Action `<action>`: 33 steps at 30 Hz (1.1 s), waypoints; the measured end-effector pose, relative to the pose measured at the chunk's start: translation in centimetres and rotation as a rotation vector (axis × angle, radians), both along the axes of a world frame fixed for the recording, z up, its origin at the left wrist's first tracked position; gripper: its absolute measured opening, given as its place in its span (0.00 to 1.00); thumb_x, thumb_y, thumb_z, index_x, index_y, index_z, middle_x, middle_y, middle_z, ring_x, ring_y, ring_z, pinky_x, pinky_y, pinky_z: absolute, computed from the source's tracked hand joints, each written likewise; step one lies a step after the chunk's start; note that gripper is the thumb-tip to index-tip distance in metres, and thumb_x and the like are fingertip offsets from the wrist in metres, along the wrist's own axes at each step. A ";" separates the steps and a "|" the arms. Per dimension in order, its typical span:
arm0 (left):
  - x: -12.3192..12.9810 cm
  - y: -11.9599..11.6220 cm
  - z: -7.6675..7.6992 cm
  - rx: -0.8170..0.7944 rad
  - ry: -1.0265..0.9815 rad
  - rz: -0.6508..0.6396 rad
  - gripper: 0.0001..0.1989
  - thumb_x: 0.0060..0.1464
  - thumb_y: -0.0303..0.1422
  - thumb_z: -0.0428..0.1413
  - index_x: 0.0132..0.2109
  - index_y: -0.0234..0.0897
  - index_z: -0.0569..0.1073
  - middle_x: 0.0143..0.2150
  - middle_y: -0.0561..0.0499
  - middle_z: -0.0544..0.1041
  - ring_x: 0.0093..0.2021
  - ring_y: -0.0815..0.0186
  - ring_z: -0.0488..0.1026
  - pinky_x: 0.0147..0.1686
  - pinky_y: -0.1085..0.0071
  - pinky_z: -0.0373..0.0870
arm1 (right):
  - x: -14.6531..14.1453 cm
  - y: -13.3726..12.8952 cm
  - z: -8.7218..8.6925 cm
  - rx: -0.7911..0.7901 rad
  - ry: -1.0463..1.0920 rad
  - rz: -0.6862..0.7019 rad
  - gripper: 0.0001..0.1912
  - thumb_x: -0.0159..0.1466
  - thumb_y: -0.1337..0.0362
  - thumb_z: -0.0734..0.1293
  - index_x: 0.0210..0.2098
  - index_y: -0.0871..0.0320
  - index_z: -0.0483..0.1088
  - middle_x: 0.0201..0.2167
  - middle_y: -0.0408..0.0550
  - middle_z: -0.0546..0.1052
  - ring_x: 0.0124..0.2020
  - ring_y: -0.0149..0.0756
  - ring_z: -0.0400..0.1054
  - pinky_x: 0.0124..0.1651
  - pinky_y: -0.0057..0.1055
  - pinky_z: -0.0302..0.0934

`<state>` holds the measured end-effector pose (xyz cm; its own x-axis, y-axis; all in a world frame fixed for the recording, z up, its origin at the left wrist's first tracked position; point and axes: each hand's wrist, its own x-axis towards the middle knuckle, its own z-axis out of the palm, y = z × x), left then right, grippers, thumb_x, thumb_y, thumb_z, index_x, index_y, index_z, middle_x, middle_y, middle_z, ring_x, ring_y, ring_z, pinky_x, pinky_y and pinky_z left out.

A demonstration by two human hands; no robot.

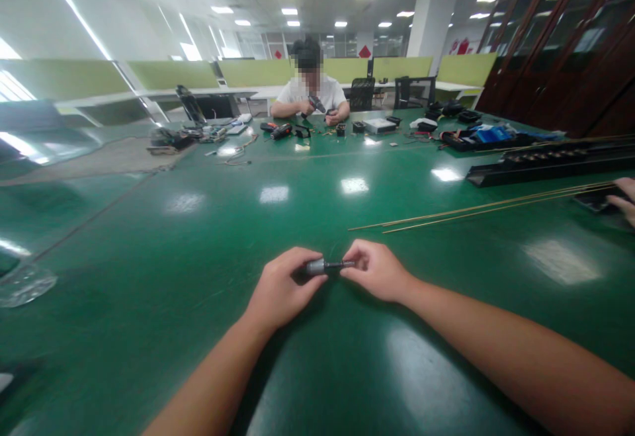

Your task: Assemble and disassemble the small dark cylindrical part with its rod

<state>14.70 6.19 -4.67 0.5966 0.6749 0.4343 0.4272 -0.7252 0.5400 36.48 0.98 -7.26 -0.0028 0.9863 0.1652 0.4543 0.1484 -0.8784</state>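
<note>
My left hand [285,289] is closed round the thick grey part of a small cylindrical tool [315,266], held level just above the green table [223,224]. From the grey part a thin dark shaft points right. My right hand [374,270] pinches the end of that shaft between thumb and fingertips. Beyond my hands, thin brass-coloured rods [446,214] lie across the table toward the right.
Across the table a person [332,95] in white holds a power drill [316,103]. Orange-black tools [278,130], a black rail [536,163] and a blue bundle [491,133] lie farther back. Another person's hand [626,201] is at the right edge.
</note>
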 end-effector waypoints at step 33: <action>-1.2 2.2 0.0 0.041 -0.150 0.386 0.21 0.59 0.45 0.55 0.54 0.38 0.72 0.48 0.45 0.77 0.47 0.58 0.74 0.53 0.59 0.69 | 0.0 0.9 -0.2 -0.057 0.187 0.021 0.11 0.53 0.62 0.73 0.33 0.61 0.72 0.24 0.41 0.73 0.24 0.27 0.64 0.27 0.24 0.58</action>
<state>13.46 8.39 -4.69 0.2314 0.8169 0.5284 0.5901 -0.5496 0.5913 36.50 1.84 -7.48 0.0020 0.9941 0.1085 0.2797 0.1036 -0.9545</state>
